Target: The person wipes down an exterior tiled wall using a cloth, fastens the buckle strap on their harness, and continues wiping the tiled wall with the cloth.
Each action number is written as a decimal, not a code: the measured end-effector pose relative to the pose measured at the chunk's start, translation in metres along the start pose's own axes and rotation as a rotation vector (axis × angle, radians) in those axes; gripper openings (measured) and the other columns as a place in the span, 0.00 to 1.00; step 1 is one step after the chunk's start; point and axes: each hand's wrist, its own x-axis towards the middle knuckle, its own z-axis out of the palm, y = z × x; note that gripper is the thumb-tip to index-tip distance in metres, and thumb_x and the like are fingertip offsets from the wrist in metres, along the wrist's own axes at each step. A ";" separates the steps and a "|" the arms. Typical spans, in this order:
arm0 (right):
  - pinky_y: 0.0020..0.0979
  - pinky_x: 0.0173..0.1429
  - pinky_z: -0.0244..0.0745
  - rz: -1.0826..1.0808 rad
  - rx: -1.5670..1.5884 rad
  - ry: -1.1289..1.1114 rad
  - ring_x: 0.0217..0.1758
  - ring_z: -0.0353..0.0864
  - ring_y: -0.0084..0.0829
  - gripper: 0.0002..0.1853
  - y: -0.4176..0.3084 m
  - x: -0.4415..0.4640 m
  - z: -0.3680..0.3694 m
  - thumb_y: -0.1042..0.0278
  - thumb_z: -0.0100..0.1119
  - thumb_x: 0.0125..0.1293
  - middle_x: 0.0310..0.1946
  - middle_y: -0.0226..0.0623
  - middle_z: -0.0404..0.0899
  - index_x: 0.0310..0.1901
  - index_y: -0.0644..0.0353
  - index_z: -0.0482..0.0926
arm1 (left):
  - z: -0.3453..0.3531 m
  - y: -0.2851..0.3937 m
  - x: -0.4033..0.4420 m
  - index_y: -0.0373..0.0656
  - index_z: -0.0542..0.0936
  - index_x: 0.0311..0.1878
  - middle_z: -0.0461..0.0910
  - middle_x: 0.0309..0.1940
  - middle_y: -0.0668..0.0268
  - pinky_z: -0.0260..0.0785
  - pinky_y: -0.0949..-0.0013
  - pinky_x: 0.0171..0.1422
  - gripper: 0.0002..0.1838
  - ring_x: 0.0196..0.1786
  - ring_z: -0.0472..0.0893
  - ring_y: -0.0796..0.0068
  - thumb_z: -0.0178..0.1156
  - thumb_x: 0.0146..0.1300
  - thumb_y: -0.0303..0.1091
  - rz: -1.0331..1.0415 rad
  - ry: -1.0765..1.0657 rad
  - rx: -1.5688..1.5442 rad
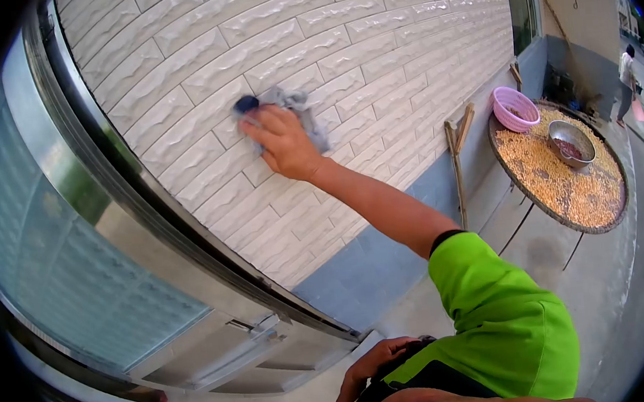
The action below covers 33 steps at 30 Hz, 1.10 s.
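Note:
My right hand (284, 145) is stretched out to the wall of pale, rough-faced tiles (265, 54), its fingers closed on a grey cloth (312, 126) pressed against the tiles. A small dark blue patch (246, 103), blurred, shows at the fingertips; whether it belongs to the cloth cannot be made out. Low in front of my body is my left hand (385, 353), with bent fingers around something dark that is partly hidden. A bright green sleeve covers my right upper arm.
Left of the tiles runs a metal frame (148, 207) with a glass panel (76, 250). At the right, a round tray (556, 190) of yellow kernels holds a pink basket (515, 109) and a metal bowl (571, 143). Wooden sticks (457, 164) lean nearby. A person (626, 82) is farther back.

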 end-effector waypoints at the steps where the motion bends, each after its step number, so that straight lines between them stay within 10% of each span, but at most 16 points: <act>1: 0.50 0.70 0.67 -0.110 -0.039 -0.064 0.69 0.73 0.52 0.25 0.001 0.000 -0.002 0.78 0.62 0.55 0.62 0.44 0.77 0.58 0.57 0.83 | 0.001 0.004 -0.001 0.35 0.73 0.71 0.82 0.59 0.68 0.68 0.73 0.68 0.27 0.61 0.76 0.81 0.56 0.81 0.46 -0.007 0.002 -0.002; 5: 0.50 0.70 0.67 -0.305 -0.041 -0.144 0.69 0.73 0.52 0.27 0.041 0.022 -0.011 0.80 0.62 0.53 0.62 0.44 0.76 0.59 0.55 0.83 | -0.001 0.013 -0.011 0.35 0.74 0.71 0.81 0.61 0.68 0.67 0.72 0.69 0.28 0.62 0.76 0.80 0.59 0.79 0.48 0.101 0.075 0.105; 13: 0.51 0.71 0.67 0.160 -0.392 0.182 0.65 0.73 0.56 0.30 0.101 -0.044 -0.083 0.82 0.60 0.55 0.61 0.46 0.76 0.63 0.55 0.80 | 0.020 0.023 -0.025 0.36 0.74 0.72 0.80 0.62 0.68 0.67 0.72 0.70 0.26 0.63 0.76 0.80 0.59 0.79 0.43 0.114 0.058 -0.075; 16: 0.47 0.67 0.73 0.679 -0.335 -0.100 0.63 0.75 0.57 0.24 0.078 -0.173 -0.141 0.80 0.58 0.61 0.60 0.52 0.78 0.61 0.59 0.80 | 0.013 -0.003 -0.013 0.37 0.75 0.71 0.81 0.64 0.64 0.67 0.70 0.71 0.23 0.64 0.76 0.77 0.57 0.80 0.37 0.122 -0.038 0.078; 18: 0.55 0.53 0.76 1.084 -0.377 -0.751 0.49 0.82 0.62 0.16 0.071 -0.322 -0.209 0.58 0.61 0.66 0.43 0.60 0.83 0.43 0.65 0.82 | 0.017 -0.008 -0.011 0.37 0.75 0.72 0.81 0.65 0.64 0.66 0.70 0.71 0.23 0.65 0.76 0.77 0.57 0.79 0.36 0.082 -0.111 0.105; 21: 0.50 0.49 0.80 1.464 -0.450 -0.975 0.43 0.86 0.56 0.22 -0.066 -0.448 -0.325 0.47 0.65 0.65 0.40 0.57 0.87 0.37 0.64 0.86 | 0.024 -0.013 0.003 0.37 0.75 0.71 0.81 0.65 0.62 0.66 0.69 0.72 0.22 0.65 0.76 0.76 0.57 0.79 0.36 0.120 -0.197 0.365; 25: 0.47 0.53 0.81 2.034 -0.530 -0.786 0.47 0.88 0.53 0.28 -0.206 -0.510 -0.436 0.45 0.70 0.61 0.41 0.58 0.88 0.42 0.70 0.87 | 0.043 -0.022 0.021 0.36 0.76 0.69 0.82 0.62 0.61 0.67 0.68 0.71 0.22 0.63 0.77 0.74 0.56 0.80 0.38 0.093 -0.316 0.371; 33: 0.40 0.42 0.79 2.096 -0.525 -0.534 0.35 0.85 0.32 0.18 -0.201 -0.527 -0.496 0.56 0.74 0.61 0.35 0.39 0.88 0.41 0.66 0.87 | 0.073 -0.003 0.066 0.35 0.77 0.67 0.83 0.59 0.63 0.68 0.68 0.70 0.23 0.61 0.78 0.75 0.58 0.79 0.43 -0.032 -0.386 0.289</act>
